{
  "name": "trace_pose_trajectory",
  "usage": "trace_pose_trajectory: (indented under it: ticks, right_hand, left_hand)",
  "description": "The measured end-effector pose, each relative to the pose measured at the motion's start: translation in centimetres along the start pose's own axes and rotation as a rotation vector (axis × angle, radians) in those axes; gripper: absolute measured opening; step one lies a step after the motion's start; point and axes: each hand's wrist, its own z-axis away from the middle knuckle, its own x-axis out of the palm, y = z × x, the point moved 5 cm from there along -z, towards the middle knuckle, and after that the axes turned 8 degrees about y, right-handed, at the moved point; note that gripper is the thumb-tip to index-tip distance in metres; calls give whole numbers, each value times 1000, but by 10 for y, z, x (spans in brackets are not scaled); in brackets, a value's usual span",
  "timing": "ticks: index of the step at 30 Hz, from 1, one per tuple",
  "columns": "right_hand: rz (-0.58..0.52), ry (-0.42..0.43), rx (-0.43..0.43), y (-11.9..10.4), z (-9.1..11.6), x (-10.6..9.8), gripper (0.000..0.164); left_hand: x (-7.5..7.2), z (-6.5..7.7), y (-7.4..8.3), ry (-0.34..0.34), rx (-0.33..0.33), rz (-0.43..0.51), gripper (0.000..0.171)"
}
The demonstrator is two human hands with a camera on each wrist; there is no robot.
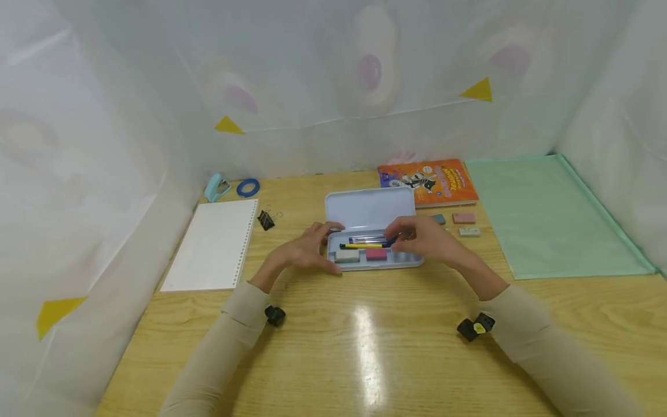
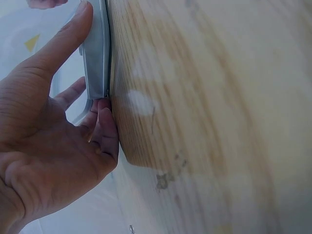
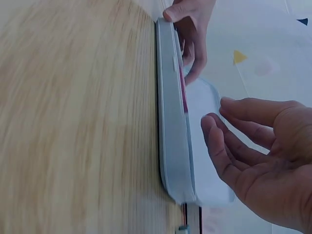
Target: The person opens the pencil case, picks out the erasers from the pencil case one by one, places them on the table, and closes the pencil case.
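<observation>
A pale blue pencil case lies on the table with its lid raised at the back. My left hand grips its left end, thumb along the front side and fingers round the end, as the left wrist view shows. Inside lie a yellow pen, clear pens with blue caps, a whitish eraser and a pink eraser. Over the case's right part is my right hand, fingers bent but apart from the thumb, nothing seen between them. Its fingertips are close to the pens' right ends.
An orange book lies behind the case, with several erasers in front of it. A green mat is at right. Leftward are a spiral notebook, a binder clip, a blue tape roll and a light blue stapler.
</observation>
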Motion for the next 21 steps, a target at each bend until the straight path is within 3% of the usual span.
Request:
trace_pose_trajectory:
  ticks: [11,21]
  right_hand:
    - [133,-37,-23,-11,-17,37,14]
    - [172,-13,-29,-9,-13,41,21]
  left_hand:
    - [-2,1,-2,4,6,11,97]
    - [-1,0,-3,4,10,11,97]
